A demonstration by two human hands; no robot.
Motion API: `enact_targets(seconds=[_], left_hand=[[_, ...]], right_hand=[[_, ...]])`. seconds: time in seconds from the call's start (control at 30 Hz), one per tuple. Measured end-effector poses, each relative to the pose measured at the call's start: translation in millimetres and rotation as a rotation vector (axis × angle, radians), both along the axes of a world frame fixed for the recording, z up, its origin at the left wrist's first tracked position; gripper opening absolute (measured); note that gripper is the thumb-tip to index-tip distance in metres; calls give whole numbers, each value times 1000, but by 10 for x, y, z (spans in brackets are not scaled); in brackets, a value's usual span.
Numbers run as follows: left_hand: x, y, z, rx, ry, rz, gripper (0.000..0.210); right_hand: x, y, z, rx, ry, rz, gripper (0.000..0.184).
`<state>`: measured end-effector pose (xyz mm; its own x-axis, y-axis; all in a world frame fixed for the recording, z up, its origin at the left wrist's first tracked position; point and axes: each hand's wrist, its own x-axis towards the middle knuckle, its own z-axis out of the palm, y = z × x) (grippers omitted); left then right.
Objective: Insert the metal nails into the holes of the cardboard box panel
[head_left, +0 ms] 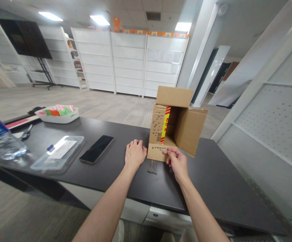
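Note:
An open cardboard box [190,131] stands on the dark desk, its opening facing me. Its lower front flap [153,154] has a row of small dark holes. Several round grey nail heads dot the left flap [155,117], beside a yellow and red tape strip. My right hand [177,163] is closed in a pinch at the lower flap, by the right end of the holes, on what looks like a nail, mostly hidden by the fingers. Palm down on the desk, my left hand [135,153] rests just left of the box, holding nothing. Several loose nails [152,167] lie between my hands.
Left of my hands are a black phone [97,149], a clear plastic case [57,154] and a water bottle [3,139]. A white basket [59,118] with colourful contents stands at the desk's far edge. A perforated panel [277,124] borders the right side.

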<state>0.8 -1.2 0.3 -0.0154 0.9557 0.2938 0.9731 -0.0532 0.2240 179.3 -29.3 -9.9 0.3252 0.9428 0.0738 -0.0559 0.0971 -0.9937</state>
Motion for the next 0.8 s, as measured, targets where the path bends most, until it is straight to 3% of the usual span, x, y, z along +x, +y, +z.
enact_targets(seconds=[0.53,0.8], left_hand=[[-15,-2,-18,30,12,-10,29],[-16,14,-35,42,9,-9,30]], right_hand=[[67,-31,161,-112,227,79,35],[135,-43,212,-201,442,179,14]])
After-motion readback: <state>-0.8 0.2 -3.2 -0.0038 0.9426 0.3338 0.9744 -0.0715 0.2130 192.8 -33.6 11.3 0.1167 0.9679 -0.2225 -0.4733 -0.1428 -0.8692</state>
